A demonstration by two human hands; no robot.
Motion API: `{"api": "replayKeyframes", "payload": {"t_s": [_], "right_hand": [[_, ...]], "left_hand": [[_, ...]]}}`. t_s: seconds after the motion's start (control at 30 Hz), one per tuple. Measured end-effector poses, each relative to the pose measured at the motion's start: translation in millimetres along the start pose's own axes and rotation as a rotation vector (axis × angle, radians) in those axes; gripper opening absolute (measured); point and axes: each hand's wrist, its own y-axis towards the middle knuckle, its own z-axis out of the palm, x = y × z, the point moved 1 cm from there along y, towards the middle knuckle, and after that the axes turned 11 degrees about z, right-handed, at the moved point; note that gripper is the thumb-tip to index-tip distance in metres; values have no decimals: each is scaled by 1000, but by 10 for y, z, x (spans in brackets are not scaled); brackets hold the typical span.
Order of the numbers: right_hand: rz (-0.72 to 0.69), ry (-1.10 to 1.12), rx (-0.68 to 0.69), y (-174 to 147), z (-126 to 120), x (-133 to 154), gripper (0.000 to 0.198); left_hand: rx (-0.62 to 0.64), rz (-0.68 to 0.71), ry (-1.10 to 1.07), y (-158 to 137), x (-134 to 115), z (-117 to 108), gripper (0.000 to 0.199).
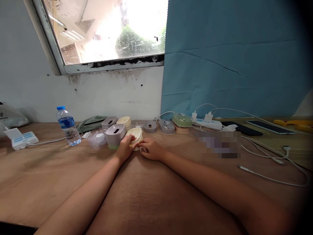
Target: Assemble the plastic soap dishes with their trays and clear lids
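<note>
A small stack of cream plastic pieces with rounded corners, like box lids (137, 133), lies on the table in front of me. My left hand (125, 148) grips its left near side, thumb on top and fingers at the edge. From the right, my right hand (152, 149) pinches the near right corner with bent fingers. The fingertips of both hands almost meet there and partly hide the lower pieces. Just left of the stack stands a grey-lilac box (115, 133) with a slot in its top and a green base. Another cream stack (124, 121) sits behind it.
Clear plastic covers (97, 137), a water bottle (67, 125) and a power strip (25, 140) stand left. Grey lidded boxes (166, 126) and a green box (182, 120) line the back. White cables (269, 179) and phones (270, 127) lie right, near a blurred patch.
</note>
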Motion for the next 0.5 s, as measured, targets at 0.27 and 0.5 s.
{"api": "replayKeyframes", "payload": {"t_s": [0.27, 0.5], "right_hand": [[185, -77, -218, 12, -113, -259, 11], [365, -148, -352, 8, -147, -610, 15]], "left_hand": [[109, -16, -8, 5, -21, 4, 17], [205, 47, 100, 17, -56, 6, 18]]}}
